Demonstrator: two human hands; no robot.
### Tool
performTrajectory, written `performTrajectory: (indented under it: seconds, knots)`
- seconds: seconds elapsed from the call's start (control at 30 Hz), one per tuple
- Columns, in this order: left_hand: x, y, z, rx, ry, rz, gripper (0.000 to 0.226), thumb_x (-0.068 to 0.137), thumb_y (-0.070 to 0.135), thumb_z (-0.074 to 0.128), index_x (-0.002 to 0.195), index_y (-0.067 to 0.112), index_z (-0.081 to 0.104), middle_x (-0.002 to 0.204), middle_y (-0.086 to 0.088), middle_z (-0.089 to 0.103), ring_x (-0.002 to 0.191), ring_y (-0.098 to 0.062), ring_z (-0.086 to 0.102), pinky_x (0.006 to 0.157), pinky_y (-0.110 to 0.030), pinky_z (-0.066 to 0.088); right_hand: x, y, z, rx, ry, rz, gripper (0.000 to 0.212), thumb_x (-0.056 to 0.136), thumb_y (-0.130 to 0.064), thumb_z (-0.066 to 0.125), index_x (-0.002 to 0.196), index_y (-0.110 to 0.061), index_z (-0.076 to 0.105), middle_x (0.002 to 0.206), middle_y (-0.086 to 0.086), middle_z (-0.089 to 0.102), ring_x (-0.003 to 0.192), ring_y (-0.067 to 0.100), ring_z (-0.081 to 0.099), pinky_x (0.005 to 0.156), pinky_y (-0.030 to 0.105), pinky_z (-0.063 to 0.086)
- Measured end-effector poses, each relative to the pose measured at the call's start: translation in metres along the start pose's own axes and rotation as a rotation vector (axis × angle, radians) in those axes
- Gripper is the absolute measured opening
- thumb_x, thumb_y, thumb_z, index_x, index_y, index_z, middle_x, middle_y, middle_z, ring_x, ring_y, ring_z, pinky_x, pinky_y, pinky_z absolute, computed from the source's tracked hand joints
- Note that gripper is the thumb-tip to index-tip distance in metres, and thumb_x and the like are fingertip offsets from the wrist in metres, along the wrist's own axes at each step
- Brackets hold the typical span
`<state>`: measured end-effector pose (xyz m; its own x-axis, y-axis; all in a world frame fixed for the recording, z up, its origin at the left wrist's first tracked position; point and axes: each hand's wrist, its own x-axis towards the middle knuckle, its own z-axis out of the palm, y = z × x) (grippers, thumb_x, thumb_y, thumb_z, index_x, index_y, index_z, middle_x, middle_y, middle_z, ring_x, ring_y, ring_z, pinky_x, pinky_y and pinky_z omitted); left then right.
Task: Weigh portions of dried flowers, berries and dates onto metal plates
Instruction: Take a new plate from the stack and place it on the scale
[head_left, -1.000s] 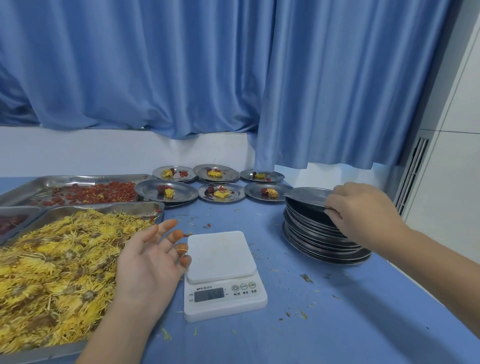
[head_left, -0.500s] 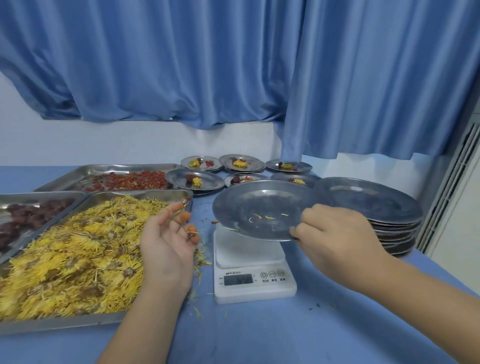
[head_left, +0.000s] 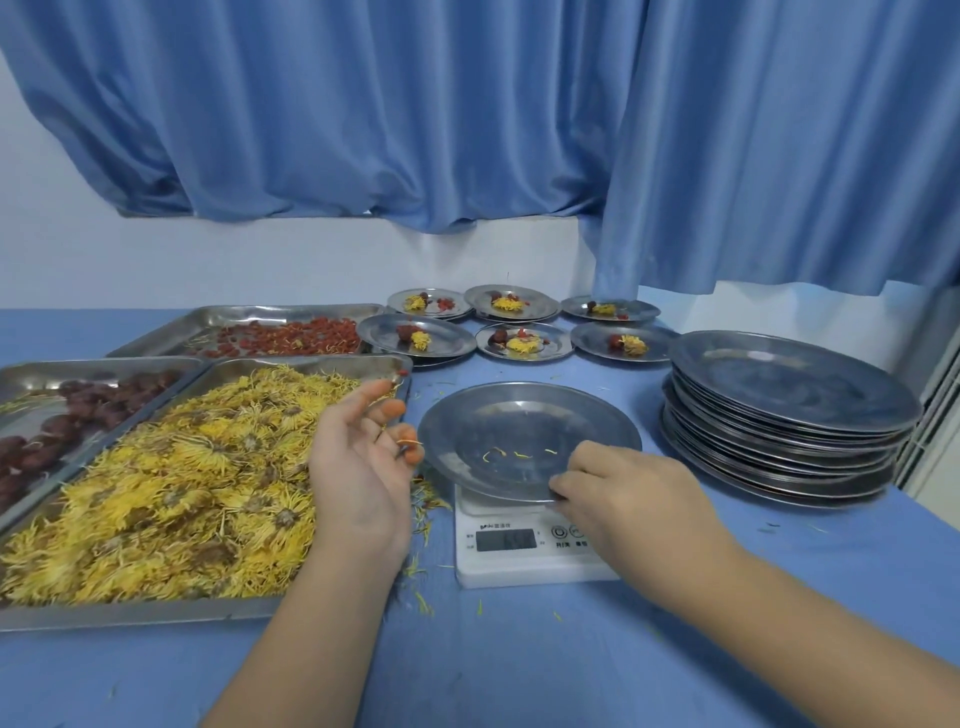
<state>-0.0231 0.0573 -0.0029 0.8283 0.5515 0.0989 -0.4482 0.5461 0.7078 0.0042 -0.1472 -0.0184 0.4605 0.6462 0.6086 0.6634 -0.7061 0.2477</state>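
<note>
Dull steel plate (head_left: 524, 431), yellow petal flecks

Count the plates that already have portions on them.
6, beyond the scale: back-left plate, back-middle plate, back-right plate, front-left plate, front-middle plate, front-right plate. Some look stacked, so more could be hidden.

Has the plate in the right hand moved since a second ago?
Yes. The plate has gone left from the stack and now rests on the scale, right hand gripping its rim.
</note>
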Motion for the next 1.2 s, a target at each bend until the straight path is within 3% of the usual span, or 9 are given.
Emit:
performTrajectory:
  seconds: [0.03,0.1,0.2,0.33,0.43,0.6,0.87,1.13,1.2]
  knots:
    - [0.0,0.0,0.0,-0.002,-0.002,-0.001,0.022,0.093,0.024,0.042,0.093,0.015,0.062,0.076,0.001,0.053,0.061,-0.013,0.044,0.06,-0.029,0.031,-0.004,-0.001,0.0,0.041,-0.002,0.008,0.013,0.069,-0.018,0.075,0.061,-0.019,0.064,0.064,-0.004,0.055,0.049,0.019,0.055,0.038,0.027,0.043]
    - [0.001,0.0,0.0,0.006,-0.007,0.003,0.023,0.094,0.025,0.041,0.093,0.015,0.062,0.076,0.001,0.053,0.061,-0.013,0.044,0.06,-0.029,0.032,-0.014,0.001,-0.002,0.137,0.017,0.03,0.022,0.085,-0.03,0.055,0.073,-0.017,0.069,0.073,-0.003,0.06,0.055,0.02,0.058,0.044,0.029,0.047]
    - [0.001,-0.001,0.0,0.036,-0.012,0.023,0.023,0.094,0.024,0.041,0.092,0.015,0.062,0.075,0.001,0.053,0.06,-0.012,0.044,0.06,-0.029,0.032,-0.034,0.011,-0.007,0.199,0.052,0.011,0.023,0.09,-0.03,0.053,0.083,-0.016,0.07,0.079,-0.002,0.061,0.061,0.019,0.058,0.051,0.029,0.048]
    - [0.0,0.0,0.002,0.068,0.004,0.041,0.022,0.095,0.022,0.041,0.091,0.014,0.062,0.072,0.002,0.053,0.057,-0.011,0.043,0.058,-0.028,0.031,-0.054,0.026,-0.008,0.314,-0.117,0.124,0.025,0.09,-0.041,0.047,0.084,-0.027,0.067,0.073,-0.014,0.059,0.064,0.009,0.058,0.056,0.023,0.044]
    - [0.0,0.002,0.002,0.098,0.031,0.032,0.02,0.094,0.021,0.043,0.092,0.015,0.062,0.069,0.004,0.054,0.056,-0.011,0.043,0.058,-0.027,0.031,-0.057,0.027,-0.003,0.434,-0.289,0.25,0.023,0.088,-0.054,0.045,0.092,-0.034,0.057,0.07,-0.021,0.054,0.067,-0.001,0.052,0.063,0.026,0.044]
    - [0.001,0.003,0.001,0.162,0.083,0.019,0.017,0.094,0.02,0.046,0.088,0.018,0.062,0.066,0.007,0.055,0.054,-0.009,0.045,0.057,-0.025,0.034,-0.056,0.021,0.001,0.407,-0.316,0.258,0.027,0.084,-0.061,0.039,0.1,-0.039,0.043,0.065,-0.019,0.045,0.061,-0.002,0.044,0.053,0.018,0.029]
    - [0.001,0.002,0.0,0.213,0.078,0.015,0.016,0.093,0.022,0.047,0.09,0.018,0.062,0.071,0.005,0.055,0.055,-0.009,0.047,0.057,-0.025,0.036,-0.056,0.017,-0.001,0.399,-0.329,0.262,0.032,0.085,-0.061,0.037,0.107,-0.039,0.046,0.067,-0.021,0.044,0.061,-0.002,0.043,0.055,0.018,0.033]
    - [0.002,-0.001,-0.001,0.285,0.051,0.045,0.016,0.093,0.021,0.049,0.088,0.018,0.064,0.069,0.006,0.056,0.051,-0.008,0.047,0.053,-0.023,0.037,-0.053,0.015,0.0,0.463,-0.36,0.289,0.036,0.077,-0.074,0.036,0.092,-0.041,0.042,0.078,-0.024,0.051,0.07,-0.002,0.048,0.059,0.02,0.04]
    - [0.002,-0.003,-0.002,0.302,0.047,0.052,0.015,0.093,0.021,0.05,0.089,0.018,0.064,0.066,0.007,0.058,0.051,-0.008,0.047,0.051,-0.022,0.036,-0.054,0.014,-0.002,0.434,-0.353,0.268,0.036,0.078,-0.072,0.035,0.094,-0.042,0.047,0.071,-0.021,0.05,0.067,-0.001,0.048,0.057,0.02,0.039]
